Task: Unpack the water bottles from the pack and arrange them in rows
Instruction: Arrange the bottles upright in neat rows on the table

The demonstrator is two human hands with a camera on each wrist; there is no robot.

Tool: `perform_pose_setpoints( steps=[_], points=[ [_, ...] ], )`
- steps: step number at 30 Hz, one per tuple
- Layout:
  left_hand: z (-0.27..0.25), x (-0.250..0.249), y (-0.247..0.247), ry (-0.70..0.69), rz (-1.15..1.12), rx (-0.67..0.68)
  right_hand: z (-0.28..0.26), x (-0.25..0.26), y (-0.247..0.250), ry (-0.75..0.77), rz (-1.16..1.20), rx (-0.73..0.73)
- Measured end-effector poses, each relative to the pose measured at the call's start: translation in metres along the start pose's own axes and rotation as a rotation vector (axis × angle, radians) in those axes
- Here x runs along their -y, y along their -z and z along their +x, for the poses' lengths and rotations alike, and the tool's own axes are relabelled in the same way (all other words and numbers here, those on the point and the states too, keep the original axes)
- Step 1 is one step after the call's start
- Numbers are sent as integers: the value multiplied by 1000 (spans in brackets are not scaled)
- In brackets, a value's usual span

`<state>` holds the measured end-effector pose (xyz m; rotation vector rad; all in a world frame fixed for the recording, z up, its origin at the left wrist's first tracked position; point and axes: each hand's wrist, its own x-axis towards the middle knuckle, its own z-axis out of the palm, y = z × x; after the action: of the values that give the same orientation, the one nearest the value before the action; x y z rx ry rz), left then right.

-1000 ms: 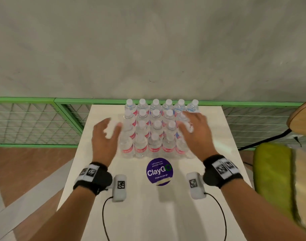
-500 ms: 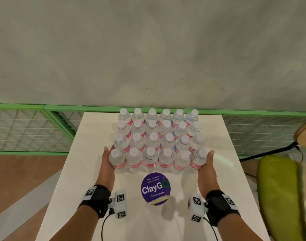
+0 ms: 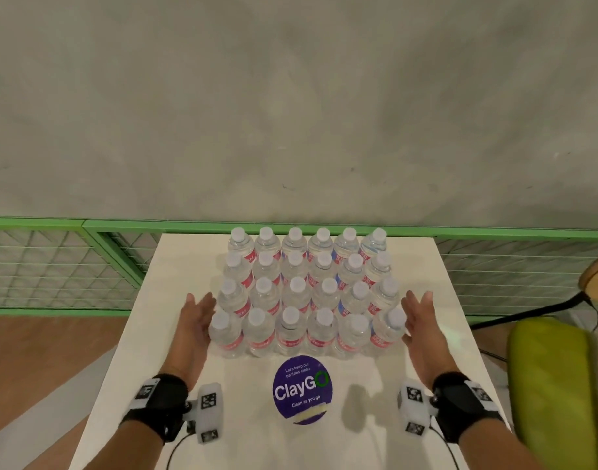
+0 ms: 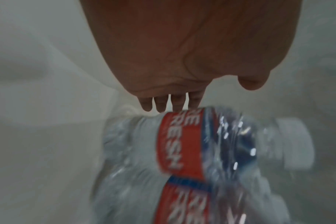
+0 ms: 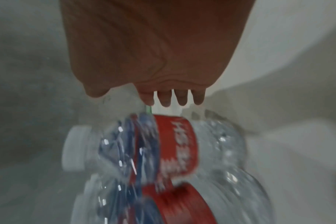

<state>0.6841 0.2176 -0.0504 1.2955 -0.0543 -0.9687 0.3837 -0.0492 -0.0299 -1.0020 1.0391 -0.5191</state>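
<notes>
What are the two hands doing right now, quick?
Left hand: open, fingers straight, beside the left end of the bottles, holding nothing.
Right hand: open, fingers straight, beside the right end, holding nothing.

Left hand (image 3: 195,323): flat, fingers straight, palm facing inward toward right. Right hand (image 3: 420,323): flat, fingers straight, palm facing inward toward left. Both forearms extended forward, wrists strapped.
</notes>
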Motion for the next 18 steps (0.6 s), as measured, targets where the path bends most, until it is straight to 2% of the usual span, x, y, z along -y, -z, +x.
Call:
perform_pose_setpoints(
  steps=[3,8,10,12,18],
  points=[
    [25,-31,7,29,-29,-39,28,26,3,-38,-28,73],
    [34,-59,-23,135,35,100,46,42,-13,-160,-32,307],
    [28,-60,-32,190,-7,239,42,43,-19,-180,-12,375],
    [22,-60,-36,226,-54,325,39,44,-24,-211,29,404],
    [23,-57,-40,219,-9,341,40,43,-24,-254,26,410]
  ],
)
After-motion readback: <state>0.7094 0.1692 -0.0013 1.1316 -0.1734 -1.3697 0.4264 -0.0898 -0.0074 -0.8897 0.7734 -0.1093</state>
